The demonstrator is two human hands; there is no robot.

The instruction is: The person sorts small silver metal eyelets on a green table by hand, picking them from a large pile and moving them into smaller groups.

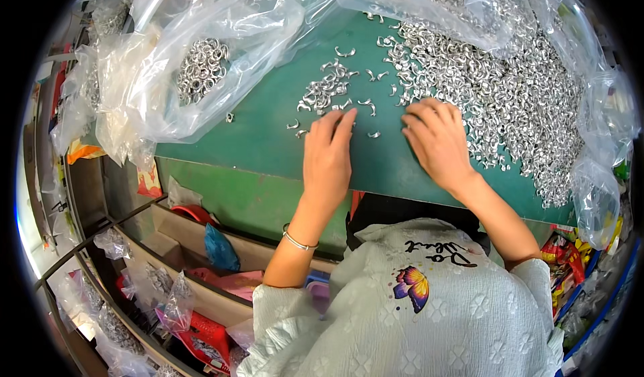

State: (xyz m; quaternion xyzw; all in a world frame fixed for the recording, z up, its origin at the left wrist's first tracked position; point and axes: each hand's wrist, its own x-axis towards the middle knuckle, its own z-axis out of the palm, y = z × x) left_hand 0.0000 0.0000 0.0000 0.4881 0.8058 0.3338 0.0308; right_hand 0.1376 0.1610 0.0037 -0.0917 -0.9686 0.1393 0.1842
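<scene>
Small shiny silver metal pieces, curved like hooks or open rings, lie on a green tabletop [261,135]. My left hand [327,159] is over the table with its fingers apart, the tips beside a small loose cluster of these pieces [325,88]. To its right, my right hand [439,142] has bent, slightly spread fingers at the left edge of a large heap of the same pieces [523,95]. Nothing shows held in either hand, though the undersides of the fingers are hidden. A few single pieces [373,135] are scattered between the hands.
At the left, a clear plastic bag [248,48] lies open around ring-like metal pieces [203,72]. Clear plastic sheeting [594,189] borders the heap on the right. Below the table's left side are shelf compartments [194,270] with bagged parts and a red basket [204,337].
</scene>
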